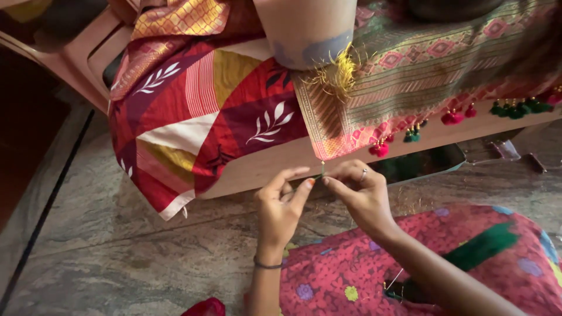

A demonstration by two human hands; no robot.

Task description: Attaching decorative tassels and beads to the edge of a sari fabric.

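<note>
Nearest the camera lies the lap, draped in a pink flowered cloth [421, 263], with a hank of green thread [481, 246] resting on it. Above it the left hand [280, 205] and right hand [360, 193] meet, fingertips pinched narrow on a short green strand [317, 175] that hangs just under the sari edge [328, 149]. The step in hand looks like tying a tassel at the hem's corner; several tassels [453, 117], pink and green, already hang along the edge to the right. The next move seems to call for a tight, steady pull with both pinches kept close, since the strand is thin and short. The bench edge [257, 167] sits just behind the knuckles, so room lies downward and toward the body; the stone floor [117, 234] at left is open.
</note>
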